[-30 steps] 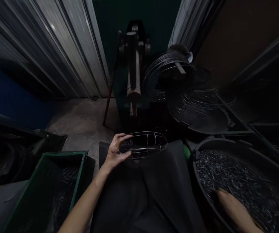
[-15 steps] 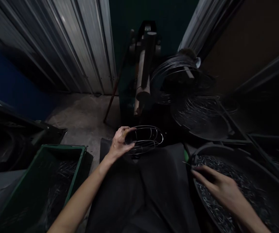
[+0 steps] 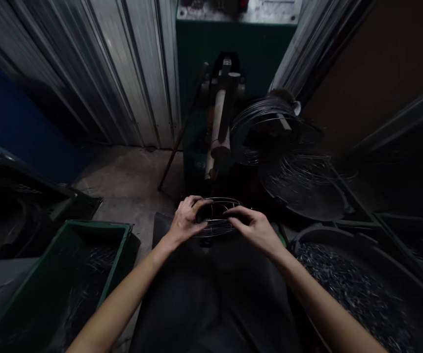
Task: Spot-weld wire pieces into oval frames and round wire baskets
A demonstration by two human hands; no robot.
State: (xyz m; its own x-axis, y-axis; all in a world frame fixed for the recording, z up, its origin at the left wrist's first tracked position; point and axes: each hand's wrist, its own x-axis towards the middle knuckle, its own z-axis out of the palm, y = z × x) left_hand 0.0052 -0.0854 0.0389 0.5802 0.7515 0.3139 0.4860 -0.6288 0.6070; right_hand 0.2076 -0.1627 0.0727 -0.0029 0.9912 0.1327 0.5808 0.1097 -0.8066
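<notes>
Over my lap, in front of the machine's two thick round bars [image 3: 220,122], is a round wire frame [image 3: 222,199] made of thin metal rings joined by short crosspieces. My left hand [image 3: 186,219] is closed around its left side, thumb below and fingers above. My right hand [image 3: 252,226] is at the frame's right side, fingertips pinched together inside the rings. A short thin wire piece [image 3: 226,208] seems to be between those fingertips, though it is dim and hard to make out. A dark apron [image 3: 215,289] covers my lap beneath the frame.
On the right stands a large dark tub [image 3: 347,289] of small metal wire pieces. Behind it are a shallow pan [image 3: 318,208] and coiled wire [image 3: 261,110]. A green crate [image 3: 119,228] with wire parts sits at left. A rod [image 3: 171,162] leans by the machine.
My right hand has come from the tub on the right, carrying a short wire piece, to the wire frame. My left hand still holds the frame. The view has tipped up slightly.
</notes>
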